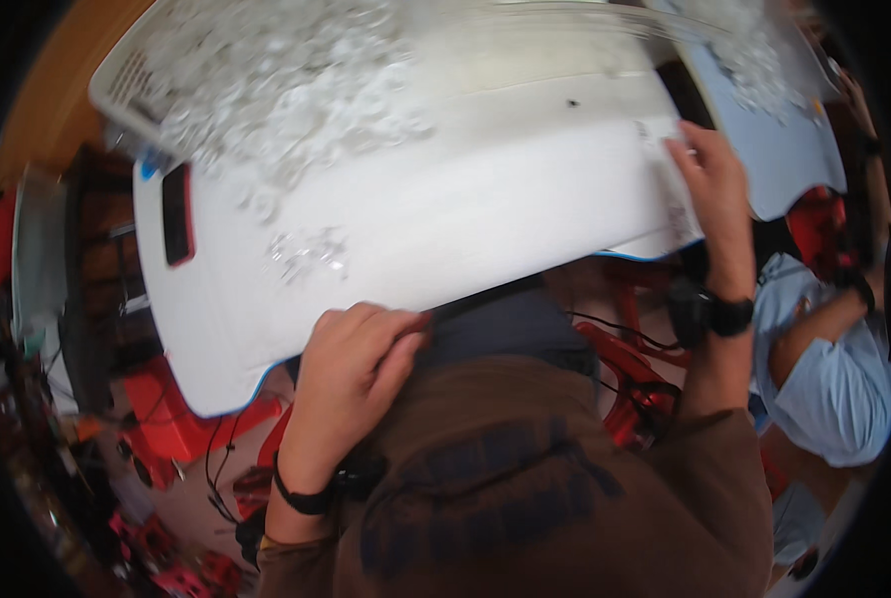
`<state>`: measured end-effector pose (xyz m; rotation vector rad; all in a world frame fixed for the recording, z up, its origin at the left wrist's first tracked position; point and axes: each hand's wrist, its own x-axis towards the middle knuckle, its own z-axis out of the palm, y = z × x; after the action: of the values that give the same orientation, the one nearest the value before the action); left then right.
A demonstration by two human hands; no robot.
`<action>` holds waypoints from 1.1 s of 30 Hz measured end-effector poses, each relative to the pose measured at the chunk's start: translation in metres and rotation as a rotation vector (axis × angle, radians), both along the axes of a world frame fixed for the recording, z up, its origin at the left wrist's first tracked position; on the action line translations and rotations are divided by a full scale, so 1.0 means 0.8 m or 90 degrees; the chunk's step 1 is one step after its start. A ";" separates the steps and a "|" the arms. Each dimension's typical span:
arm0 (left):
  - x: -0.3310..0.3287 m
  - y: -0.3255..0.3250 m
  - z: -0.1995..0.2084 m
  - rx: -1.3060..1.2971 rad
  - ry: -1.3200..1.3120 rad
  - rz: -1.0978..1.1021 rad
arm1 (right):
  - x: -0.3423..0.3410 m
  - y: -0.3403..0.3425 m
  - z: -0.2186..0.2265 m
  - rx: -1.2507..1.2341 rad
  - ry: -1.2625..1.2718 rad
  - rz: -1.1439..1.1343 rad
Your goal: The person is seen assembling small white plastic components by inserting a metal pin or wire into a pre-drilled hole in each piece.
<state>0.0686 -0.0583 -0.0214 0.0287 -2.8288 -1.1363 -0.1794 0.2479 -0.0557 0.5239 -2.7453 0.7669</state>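
At the near edge of the white tabletop [465, 234], my left hand [356, 369] has its fingers bent and pressed together. Something dark reddish shows at its fingertips, too blurred to name. Left of the middle, a small heap of clear plastic pieces [309, 254] lies on the white surface beyond that hand. My right hand [712, 184] is over the right end of the table, thumb and forefinger apart, nothing visible between them. Beside it, a few small clear pieces [677, 214] lie near the edge, partly smeared by motion.
A large pile of clear ring-like pieces [296, 100] fills the back left, within a white perforated rim [126, 85]. A dark phone with red edging [177, 214] lies at the left. Red stools [166, 409] stand below. A person in light blue [829, 369] sits at the right.
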 end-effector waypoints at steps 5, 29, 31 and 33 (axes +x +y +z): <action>0.005 -0.007 -0.009 0.029 -0.031 -0.039 | -0.015 -0.041 0.106 -0.266 0.124 0.075; 0.006 -0.063 -0.053 -0.062 0.016 0.248 | 0.058 -0.266 -0.024 0.108 0.242 0.382; 0.005 -0.061 -0.053 -0.094 0.015 0.239 | 0.054 -0.266 -0.028 0.111 0.191 0.385; 0.002 -0.056 -0.051 -0.078 0.039 0.230 | 0.052 -0.267 -0.030 0.112 0.141 0.391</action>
<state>0.0698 -0.1030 -0.0623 0.4668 -2.6829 -0.8698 -0.1379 0.0342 -0.0796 1.4346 -2.4590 0.5365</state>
